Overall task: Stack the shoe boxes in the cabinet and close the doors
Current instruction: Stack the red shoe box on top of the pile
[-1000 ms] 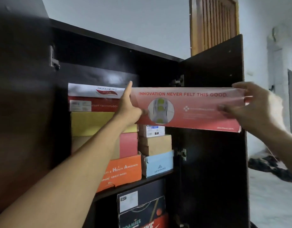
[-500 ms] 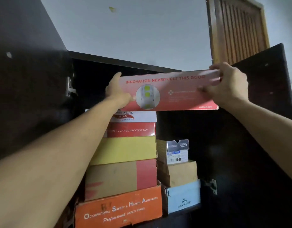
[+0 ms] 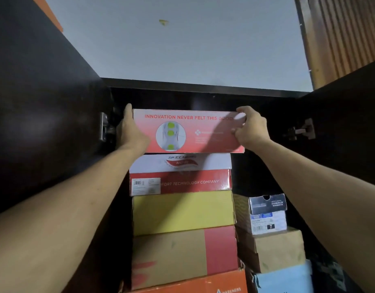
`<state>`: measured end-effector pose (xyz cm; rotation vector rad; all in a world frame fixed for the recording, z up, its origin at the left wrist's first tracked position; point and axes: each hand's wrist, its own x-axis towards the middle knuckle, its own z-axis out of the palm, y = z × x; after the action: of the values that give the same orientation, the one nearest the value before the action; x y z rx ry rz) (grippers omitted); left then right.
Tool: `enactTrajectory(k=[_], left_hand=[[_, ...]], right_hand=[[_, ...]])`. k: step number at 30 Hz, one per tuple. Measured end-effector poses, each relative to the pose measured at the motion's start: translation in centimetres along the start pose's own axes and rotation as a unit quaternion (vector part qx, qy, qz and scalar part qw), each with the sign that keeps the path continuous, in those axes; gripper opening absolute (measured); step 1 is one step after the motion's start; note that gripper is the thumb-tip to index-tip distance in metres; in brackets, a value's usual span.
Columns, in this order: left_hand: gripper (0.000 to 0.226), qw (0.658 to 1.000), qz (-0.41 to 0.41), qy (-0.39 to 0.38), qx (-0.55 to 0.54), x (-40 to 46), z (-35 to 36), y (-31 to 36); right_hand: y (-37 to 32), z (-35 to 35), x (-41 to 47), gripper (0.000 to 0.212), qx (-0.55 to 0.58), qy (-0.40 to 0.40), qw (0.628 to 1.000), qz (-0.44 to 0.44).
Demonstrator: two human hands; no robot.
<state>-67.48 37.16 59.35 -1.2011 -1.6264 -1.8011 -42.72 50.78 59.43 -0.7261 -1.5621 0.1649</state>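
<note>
A pink-red shoe box printed "INNOVATION NEVER FELT THIS GOOD" lies on top of the left stack, just under the dark cabinet's top panel. My left hand grips its left end and my right hand grips its right end, fingers curled over the top corner. Under it sit a white-and-red Skechers box, a yellow box, a tan-and-pink box and an orange box. The held box overhangs the stack a little on the right.
A lower stack on the right holds a small dark-lidded box, a brown box and a light blue box. Both cabinet doors stand open, left door, right door. A slatted wooden panel hangs at the upper right.
Both hands carried the pink-red box from the right and above onto the top of the left stack. The camera has tilted upward and come closer.
</note>
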Motion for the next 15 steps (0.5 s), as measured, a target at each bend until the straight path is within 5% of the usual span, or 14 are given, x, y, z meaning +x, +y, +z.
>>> enactTrajectory(k=[15], left_hand=[[0.076, 0.992, -0.009, -0.108, -0.066, 2.1, 0.4, -3.1]], right_hand=[[1.8, 5.8, 3.0, 0.043, 0.017, -0.005, 1.000, 0.015]])
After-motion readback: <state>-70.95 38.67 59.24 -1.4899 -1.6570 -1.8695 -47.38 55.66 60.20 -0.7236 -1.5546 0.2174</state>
